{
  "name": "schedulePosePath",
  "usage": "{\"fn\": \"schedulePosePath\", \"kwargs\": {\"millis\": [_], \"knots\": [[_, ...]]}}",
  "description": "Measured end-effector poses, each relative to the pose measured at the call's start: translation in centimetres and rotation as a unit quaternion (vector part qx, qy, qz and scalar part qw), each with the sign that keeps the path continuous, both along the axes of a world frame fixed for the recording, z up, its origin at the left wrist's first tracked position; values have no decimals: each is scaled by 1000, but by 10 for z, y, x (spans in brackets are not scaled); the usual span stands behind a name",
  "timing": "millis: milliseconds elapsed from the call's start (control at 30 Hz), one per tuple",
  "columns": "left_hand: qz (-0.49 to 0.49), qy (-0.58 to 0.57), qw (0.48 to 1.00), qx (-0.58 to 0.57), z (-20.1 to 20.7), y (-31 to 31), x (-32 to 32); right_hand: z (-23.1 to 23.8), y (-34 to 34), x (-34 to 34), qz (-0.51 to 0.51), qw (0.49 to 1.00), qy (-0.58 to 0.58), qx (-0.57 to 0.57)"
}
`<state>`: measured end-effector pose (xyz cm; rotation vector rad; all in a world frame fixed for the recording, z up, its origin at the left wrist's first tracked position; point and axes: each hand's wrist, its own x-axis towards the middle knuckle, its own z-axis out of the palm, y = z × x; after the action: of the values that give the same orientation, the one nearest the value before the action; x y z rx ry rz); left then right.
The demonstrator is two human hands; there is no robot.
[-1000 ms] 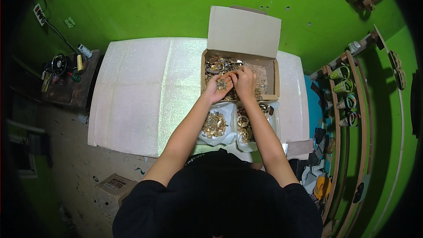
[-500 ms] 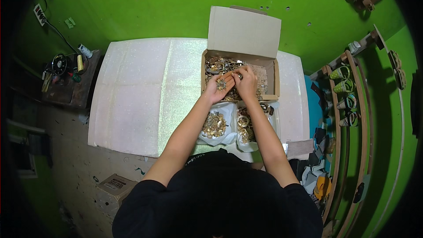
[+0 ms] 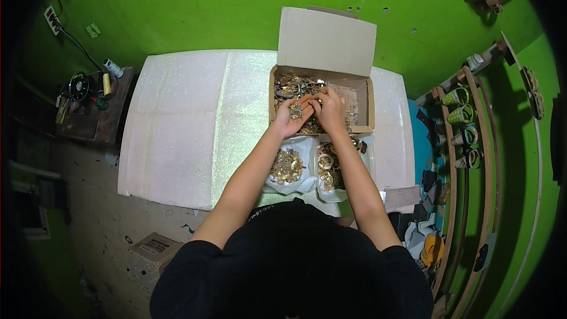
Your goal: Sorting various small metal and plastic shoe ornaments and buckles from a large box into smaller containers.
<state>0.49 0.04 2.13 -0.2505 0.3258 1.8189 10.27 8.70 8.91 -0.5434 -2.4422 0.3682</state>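
Observation:
My left hand is turned palm up and slightly cupped, with small shiny metal pieces, perhaps buckles, lying on it. Against its fingertips, my right hand has its fingers pinched together; what they hold, if anything, is too small to make out. Both hands are over the front part of an open cardboard box, whose left side is full of gold and silver metal fittings. In front of the box stand two containers lined with white plastic. Metal pieces fill the left one, and larger ring-like fittings show in the right one, partly beneath my right forearm.
A glittery white sheet covers the table. Sandals hang on a wooden rack at the right, above scraps of material. At the left a small dark table holds thread spools. A carton sits on the floor.
My right hand's fingers have shifted slightly at the left fingertips. The left hand keeps its place with the metal pieces on the palm.

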Motion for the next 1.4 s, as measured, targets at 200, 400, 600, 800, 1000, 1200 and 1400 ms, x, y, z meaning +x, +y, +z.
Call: {"fn": "schedulePosePath", "kwargs": {"millis": [200, 400, 600, 800, 1000, 1200, 1400], "knots": [[1, -10, 1000, 9, 5, -1, 1, 2, 0, 0, 3, 1000, 24, 11], [-13, 3, 999, 51, -1, -2, -2, 1, 0, 0, -3, 1000, 5, 17], [-3, -19, 999, 35, 6, -3, 0, 3, -2, 1, 5, 1000, -28, 9], [4, -19, 1000, 11, 11, -3, 2, 2, -1, -1, -20, 998, -52, 1], [10, -8, 1000, 27, 12, -3, 3, 2, -2, 0, -53, 998, -22, 3], [-8, -15, 999, 36, -7, -3, -4, 1, -6, 2, 14, 1000, 12, -9], [-1, -5, 1000, 5, 8, -2, 2, -1, 2, 3, 12, 999, 40, -16]]}}
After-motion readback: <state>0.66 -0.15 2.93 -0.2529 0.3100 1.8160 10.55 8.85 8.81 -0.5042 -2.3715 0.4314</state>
